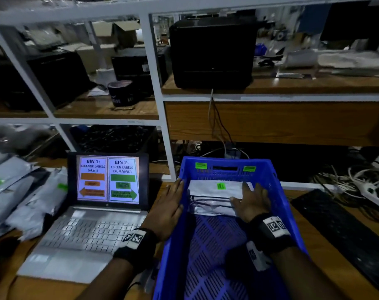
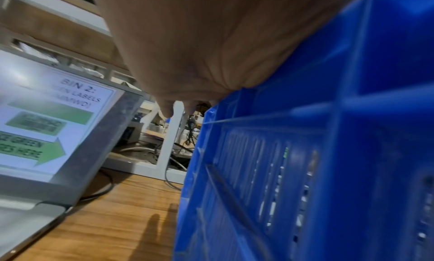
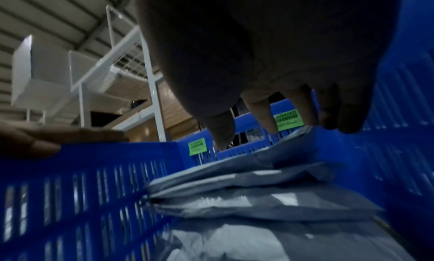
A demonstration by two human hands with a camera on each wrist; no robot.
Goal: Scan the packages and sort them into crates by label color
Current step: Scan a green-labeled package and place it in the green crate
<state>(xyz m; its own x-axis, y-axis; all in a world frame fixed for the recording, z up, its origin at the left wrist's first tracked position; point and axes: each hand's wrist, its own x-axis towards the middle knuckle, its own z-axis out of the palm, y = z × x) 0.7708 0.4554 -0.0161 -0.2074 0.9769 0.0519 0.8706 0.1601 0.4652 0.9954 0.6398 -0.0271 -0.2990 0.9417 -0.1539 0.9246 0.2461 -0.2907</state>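
Now the right hand [image 1: 250, 201], fingers spread, presses a green-label package [image 1: 214, 188] flat in the blue crate [image 1: 281, 191]; left hand [image 1: 168, 207] rests open on its rim; next probably another package needs scanning

laptop [image 1: 93, 215] left of crate [image 1: 288, 204] | packages [image 1: 214, 191] in crate | keyboard [image 1: 344, 230] right

Both my forearms are bare, no sleeves in sight. My left wrist [image 1: 135, 242] wears a black band carrying a white tag printed with a black square code; my right wrist [image 1: 272, 231] wears a matching black band with a similar white coded tag.
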